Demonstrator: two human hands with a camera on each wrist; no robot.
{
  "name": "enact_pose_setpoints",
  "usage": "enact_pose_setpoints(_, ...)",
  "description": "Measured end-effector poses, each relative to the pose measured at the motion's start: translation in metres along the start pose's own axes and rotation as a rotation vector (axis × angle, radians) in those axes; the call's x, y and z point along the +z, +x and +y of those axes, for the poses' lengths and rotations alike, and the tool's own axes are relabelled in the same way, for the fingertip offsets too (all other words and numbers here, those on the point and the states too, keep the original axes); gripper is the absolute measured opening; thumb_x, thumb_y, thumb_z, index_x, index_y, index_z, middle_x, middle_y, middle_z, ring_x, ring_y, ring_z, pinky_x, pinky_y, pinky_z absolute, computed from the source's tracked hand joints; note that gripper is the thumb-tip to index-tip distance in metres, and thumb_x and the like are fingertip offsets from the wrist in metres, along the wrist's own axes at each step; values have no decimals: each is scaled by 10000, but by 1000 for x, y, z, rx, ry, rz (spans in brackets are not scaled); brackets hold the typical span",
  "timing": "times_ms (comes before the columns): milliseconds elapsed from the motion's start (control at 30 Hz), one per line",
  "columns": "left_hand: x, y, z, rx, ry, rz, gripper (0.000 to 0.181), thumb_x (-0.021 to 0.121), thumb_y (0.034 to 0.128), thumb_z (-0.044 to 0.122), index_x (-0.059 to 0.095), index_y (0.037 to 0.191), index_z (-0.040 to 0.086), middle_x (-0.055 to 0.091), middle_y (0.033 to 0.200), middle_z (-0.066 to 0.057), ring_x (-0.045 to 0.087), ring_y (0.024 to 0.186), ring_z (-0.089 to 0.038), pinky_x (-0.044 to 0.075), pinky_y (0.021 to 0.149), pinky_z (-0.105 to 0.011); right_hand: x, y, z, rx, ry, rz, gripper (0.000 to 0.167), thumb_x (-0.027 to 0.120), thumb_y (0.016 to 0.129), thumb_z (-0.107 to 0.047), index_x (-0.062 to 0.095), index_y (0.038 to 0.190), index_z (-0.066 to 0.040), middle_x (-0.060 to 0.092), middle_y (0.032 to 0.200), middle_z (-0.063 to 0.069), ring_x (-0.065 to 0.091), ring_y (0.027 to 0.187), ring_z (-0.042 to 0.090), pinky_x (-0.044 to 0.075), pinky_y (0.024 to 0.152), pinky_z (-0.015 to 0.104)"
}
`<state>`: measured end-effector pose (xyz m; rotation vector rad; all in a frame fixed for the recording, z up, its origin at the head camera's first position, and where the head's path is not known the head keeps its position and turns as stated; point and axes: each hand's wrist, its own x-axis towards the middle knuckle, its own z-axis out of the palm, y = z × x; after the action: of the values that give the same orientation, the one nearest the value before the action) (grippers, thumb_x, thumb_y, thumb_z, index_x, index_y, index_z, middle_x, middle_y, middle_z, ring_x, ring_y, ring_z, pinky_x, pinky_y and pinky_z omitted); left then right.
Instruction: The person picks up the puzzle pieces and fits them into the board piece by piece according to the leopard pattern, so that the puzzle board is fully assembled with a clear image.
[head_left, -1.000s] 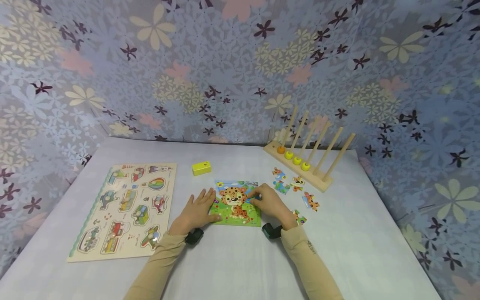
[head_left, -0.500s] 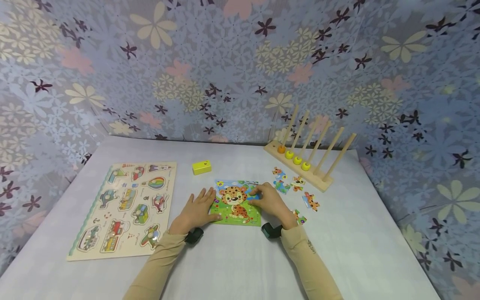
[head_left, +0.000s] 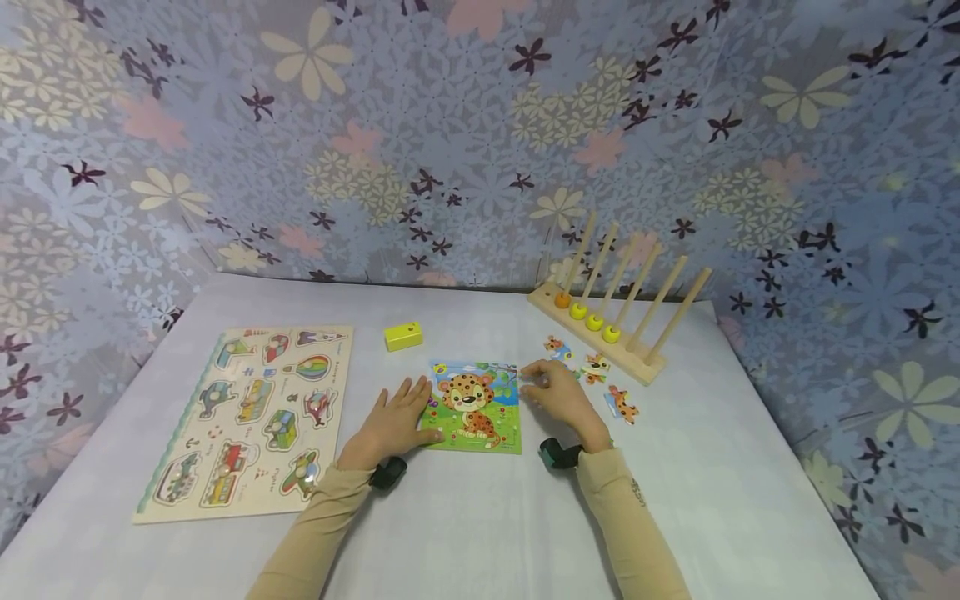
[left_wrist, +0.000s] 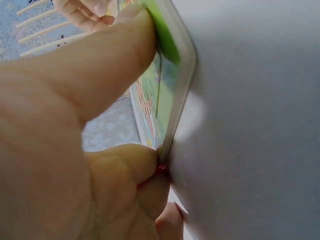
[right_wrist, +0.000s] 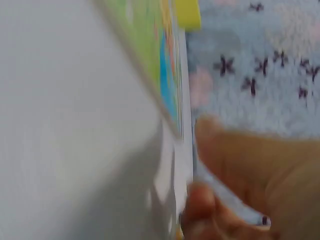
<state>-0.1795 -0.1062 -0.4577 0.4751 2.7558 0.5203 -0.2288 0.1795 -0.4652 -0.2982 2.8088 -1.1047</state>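
A square leopard jigsaw puzzle (head_left: 472, 408) lies in its board on the table, its picture filled in. My left hand (head_left: 393, 423) rests at its left side, fingers spread and fairly straight; in the left wrist view the thumb (left_wrist: 125, 40) lies on the board's corner. Just off the right edge is my right hand (head_left: 558, 396), thumb and fingers apart with nothing seen between them. The right wrist view is blurred but shows a gap from the board (right_wrist: 145, 55). Beyond that hand lie loose animal puzzle pieces (head_left: 622, 404), some partly hidden by it.
A large wooden vehicle puzzle board (head_left: 255, 417) lies at the left. Behind the leopard puzzle sits a yellow block (head_left: 403, 336). At the back right stands a wooden peg rack (head_left: 637, 362) with an orange bead and several yellow beads (head_left: 595, 322). A floral-patterned backdrop rises behind the table.
My right hand has moved right, off the leopard puzzle, after touching its right part. A piece at the leopard's body that looked uneven now lies flush. The left hand stays put.
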Motion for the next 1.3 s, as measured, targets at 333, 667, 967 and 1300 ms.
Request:
enact_pose_setpoints(333, 1, 2, 0, -4, 13, 2, 850, 626, 908, 447, 244, 1521, 0, 190, 1614, -160, 150, 1498, -372, 111, 1193, -630, -29, -2, 24, 222, -177, 94, 566, 673, 898, -141, 460, 1408, -19, 498, 1378, 260, 469, 1275, 446, 424, 1031, 582)
enact_pose_setpoints(667, 1, 1, -1, -7, -6, 2, 856, 628, 908, 442, 227, 1527, 7, 185, 1616, -155, 140, 1501, -370, 97, 1196, -627, -32, -1, 26, 270, -152, 11, 441, 649, 914, -154, 540, 1294, 41, 581, 1278, 277, 554, 1161, 427, 489, 950, 522)
enact_pose_setpoints(967, 2, 1, -1, -5, 0, -3, 857, 622, 912, 443, 215, 1531, 13, 175, 1617, -154, 131, 1502, -371, 89, 1200, -619, -26, -2, 23, 180, -77, 18, 239, 631, 932, -223, 633, 1055, -17, 675, 940, 143, 580, 744, 187, 458, 618, 276)
enact_pose_setpoints(1300, 3, 2, -2, -1, 11, 9, 856, 630, 906, 444, 230, 1528, 11, 189, 1615, -152, 142, 1500, -369, 103, 1196, -625, -8, 2, 4, 113, 196, 118, 250, 595, 962, -173, 605, 1156, -15, 658, 1048, 173, 665, 757, 160, 492, 618, 223)
